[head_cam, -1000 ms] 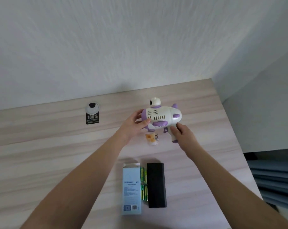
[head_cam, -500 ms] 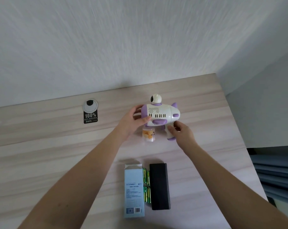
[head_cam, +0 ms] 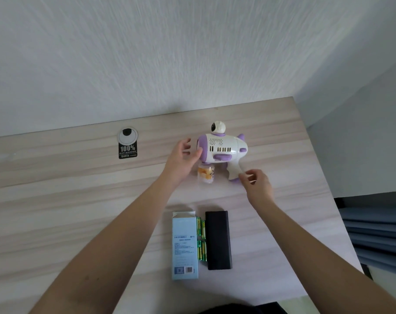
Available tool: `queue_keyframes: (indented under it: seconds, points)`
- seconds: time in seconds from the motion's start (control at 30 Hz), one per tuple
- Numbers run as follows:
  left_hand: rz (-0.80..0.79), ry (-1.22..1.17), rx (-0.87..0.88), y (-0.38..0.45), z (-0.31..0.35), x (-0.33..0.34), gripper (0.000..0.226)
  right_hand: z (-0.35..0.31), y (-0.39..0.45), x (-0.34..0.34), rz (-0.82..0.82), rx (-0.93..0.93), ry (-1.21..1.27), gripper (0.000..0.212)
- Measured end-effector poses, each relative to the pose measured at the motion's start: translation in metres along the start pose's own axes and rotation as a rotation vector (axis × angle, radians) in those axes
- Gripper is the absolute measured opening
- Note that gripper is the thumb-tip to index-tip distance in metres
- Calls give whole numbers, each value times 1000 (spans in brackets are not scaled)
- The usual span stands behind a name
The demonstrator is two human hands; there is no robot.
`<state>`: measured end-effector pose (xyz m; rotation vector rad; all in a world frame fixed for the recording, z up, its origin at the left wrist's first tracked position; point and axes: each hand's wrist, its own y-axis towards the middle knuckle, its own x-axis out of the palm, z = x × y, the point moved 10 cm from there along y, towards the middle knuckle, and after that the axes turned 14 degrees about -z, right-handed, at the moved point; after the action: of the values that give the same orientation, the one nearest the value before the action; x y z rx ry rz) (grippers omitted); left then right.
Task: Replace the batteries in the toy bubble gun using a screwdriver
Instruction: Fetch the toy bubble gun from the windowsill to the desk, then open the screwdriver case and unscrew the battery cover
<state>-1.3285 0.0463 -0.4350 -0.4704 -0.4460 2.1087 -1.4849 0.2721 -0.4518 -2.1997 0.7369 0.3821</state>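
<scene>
Wood-grain table (head_cam: 56, 200) fills my view, with a black-and-white sticker (head_cam: 127, 143) at the far left. My left hand (head_cam: 182, 158) is spread loose, thumb just at the purple front of the bubble gun (head_cam: 222, 150), gripping nothing. Nearer me lie a pale blue box (head_cam: 184, 245), green batteries (head_cam: 201, 239) and a black case (head_cam: 218, 240). My right hand (head_cam: 257, 185) hangs half-curled beside the gun's handle, holding nothing.
</scene>
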Motion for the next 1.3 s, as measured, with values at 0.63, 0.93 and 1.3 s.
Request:
queue_keyframes:
  seconds: [0.63,0.93,1.3]
  points:
    - [91,357,4,-154,-47,44,32,30,-79,69,-283,-223,-599,55]
    - [-55,513,-1,-175,-57,154,42,80,-88,0,-119,-107,-565,61]
    - [44,1001,-34,-173,-67,229,70,121,-92,-42,-100,29,-470,63]
